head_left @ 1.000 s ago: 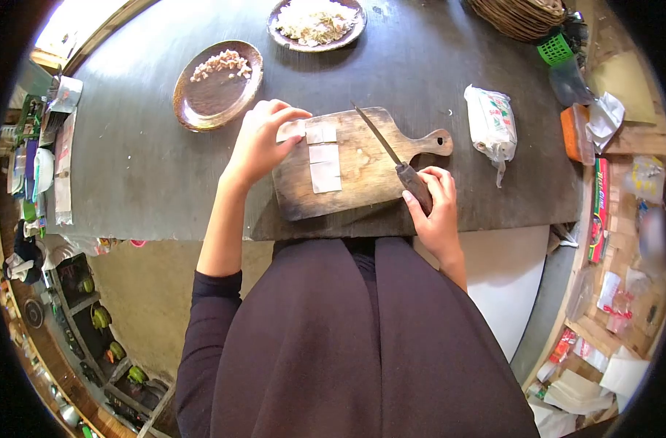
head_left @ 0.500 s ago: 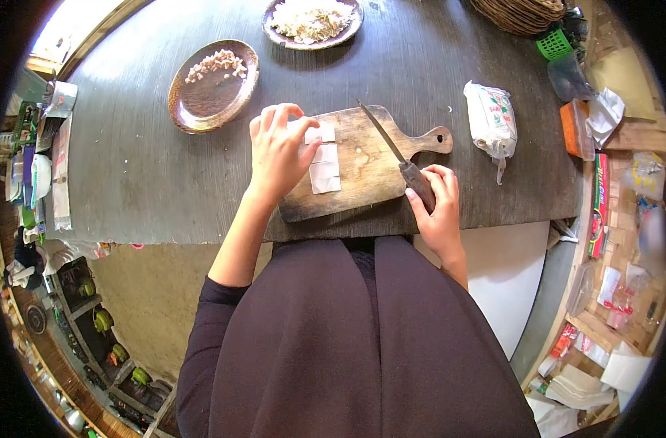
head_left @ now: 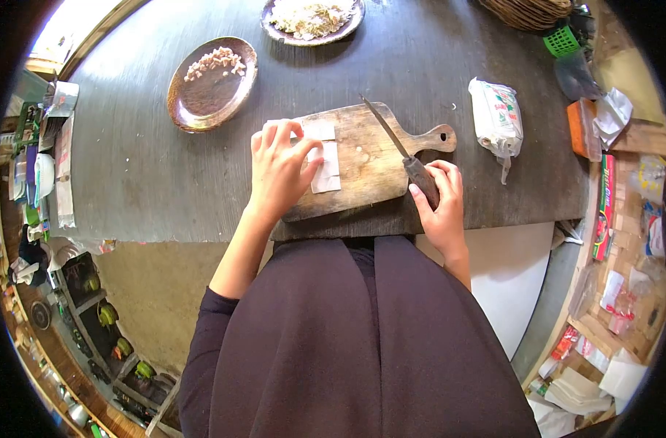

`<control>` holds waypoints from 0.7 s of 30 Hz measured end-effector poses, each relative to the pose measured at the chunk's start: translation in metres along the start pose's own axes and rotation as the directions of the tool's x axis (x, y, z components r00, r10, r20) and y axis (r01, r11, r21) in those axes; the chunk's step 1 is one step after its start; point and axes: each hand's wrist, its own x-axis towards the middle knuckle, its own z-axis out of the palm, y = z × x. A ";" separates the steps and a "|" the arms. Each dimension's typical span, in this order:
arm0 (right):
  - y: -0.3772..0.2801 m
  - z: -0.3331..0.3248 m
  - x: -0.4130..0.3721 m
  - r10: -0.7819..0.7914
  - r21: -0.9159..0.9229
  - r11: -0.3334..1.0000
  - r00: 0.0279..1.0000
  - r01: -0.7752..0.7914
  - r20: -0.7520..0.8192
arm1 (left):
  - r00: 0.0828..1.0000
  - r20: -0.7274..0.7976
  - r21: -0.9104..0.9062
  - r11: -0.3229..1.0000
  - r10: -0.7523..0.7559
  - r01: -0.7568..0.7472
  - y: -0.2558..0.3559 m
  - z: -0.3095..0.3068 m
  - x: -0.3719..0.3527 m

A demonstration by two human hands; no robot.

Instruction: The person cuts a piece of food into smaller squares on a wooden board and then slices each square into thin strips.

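A wooden cutting board [head_left: 373,171] lies near the table's front edge, its handle toward the right. White rectangular pieces [head_left: 325,181] sit in a column on its left part. My left hand [head_left: 280,164] is over the board's left edge, fingers bent and apart, with the fingertips at the white pieces; nothing shows held between them. My right hand [head_left: 442,208] is wrapped round the dark handle of a knife [head_left: 420,179] at the board's right side. The blade points up and to the left over the board, clear of the white pieces. Small pale bits [head_left: 362,155] lie mid-board.
On the dark table [head_left: 143,175], a brown plate [head_left: 209,102] with small diced pieces stands at the left. Another plate [head_left: 325,38] with pale shredded food is at the back. A plastic packet [head_left: 495,120] lies at the right, with a green basket [head_left: 560,41] beyond.
My left hand has shifted slightly down along the white pieces, uncovering more of the upper one. My right hand still holds the knife in nearly the same place.
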 end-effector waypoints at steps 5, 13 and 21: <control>0.000 0.000 0.003 -0.023 -0.009 1.000 1.000 0.023 0.004 | 0.992 0.116 -0.083 0.994 -0.059 0.069 0.000 -0.005 0.010; 0.002 0.000 0.005 0.002 0.006 1.000 1.000 -0.002 0.009 | 0.979 0.193 -0.153 0.983 -0.070 0.100 -0.006 -0.002 0.019; -0.002 -0.020 0.010 0.086 0.084 0.991 0.983 -0.100 0.162 | 0.980 0.190 -0.155 0.984 -0.062 0.092 -0.004 0.001 0.018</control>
